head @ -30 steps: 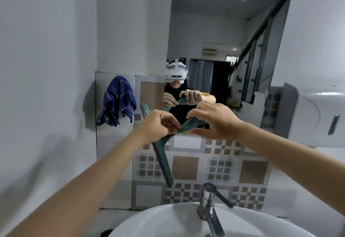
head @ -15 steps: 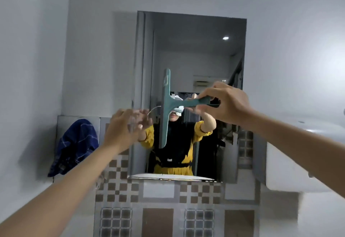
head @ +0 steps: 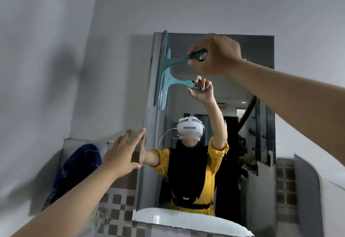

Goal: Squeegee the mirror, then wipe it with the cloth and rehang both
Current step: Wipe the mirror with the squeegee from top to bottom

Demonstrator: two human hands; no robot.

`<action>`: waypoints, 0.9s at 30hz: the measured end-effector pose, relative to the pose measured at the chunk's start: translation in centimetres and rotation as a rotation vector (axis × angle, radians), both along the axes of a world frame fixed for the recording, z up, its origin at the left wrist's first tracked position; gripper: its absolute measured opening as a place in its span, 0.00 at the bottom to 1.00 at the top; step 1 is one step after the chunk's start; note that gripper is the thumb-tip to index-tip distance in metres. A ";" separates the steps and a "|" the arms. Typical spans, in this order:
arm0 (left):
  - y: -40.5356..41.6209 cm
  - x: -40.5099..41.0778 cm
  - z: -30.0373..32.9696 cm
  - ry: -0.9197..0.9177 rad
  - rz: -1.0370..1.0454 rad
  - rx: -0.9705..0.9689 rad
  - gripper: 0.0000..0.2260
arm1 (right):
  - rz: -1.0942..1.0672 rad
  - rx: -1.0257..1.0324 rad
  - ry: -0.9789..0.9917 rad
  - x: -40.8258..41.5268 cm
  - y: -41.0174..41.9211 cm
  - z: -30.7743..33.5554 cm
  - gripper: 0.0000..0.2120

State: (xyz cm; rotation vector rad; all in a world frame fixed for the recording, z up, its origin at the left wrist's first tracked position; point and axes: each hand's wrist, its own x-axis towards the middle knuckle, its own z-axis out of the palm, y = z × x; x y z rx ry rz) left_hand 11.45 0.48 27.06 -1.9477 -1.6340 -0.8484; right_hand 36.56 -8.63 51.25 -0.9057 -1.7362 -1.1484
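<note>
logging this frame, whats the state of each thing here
squeegee: blade upright at the mirror's top left edge
mirror: hung on the wall
cloth: hanging on the wall, untouched
right hand: gripping the squeegee handle
left hand: open, fingers spread by the mirror's left edge

Squeegee (head: 164,63) teal, handle end darker grey-teal. Cloth (head: 78,169) on left dark navy with thin pale stripes in a check. Walls (head: 205,3) plain pale grey-white. Tiles (head: 115,210) below the mirror (head: 242,143) grey, brown and white checkerboard squares. Reflection shows yellow top, black scarf, white headset. Dispenser (head: 317,190) on right white with grey side.
</note>
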 end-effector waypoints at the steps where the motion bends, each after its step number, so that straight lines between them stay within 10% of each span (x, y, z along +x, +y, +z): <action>1: 0.3 -0.1 -0.2 -0.004 -0.008 0.007 0.52 | -0.009 0.004 -0.003 -0.6 0.4 0.5 0.12; 27: 1.5 -0.6 -0.8 -0.092 -0.027 -0.058 0.52 | -0.150 -0.084 -0.054 3.2 1.1 3.7 0.12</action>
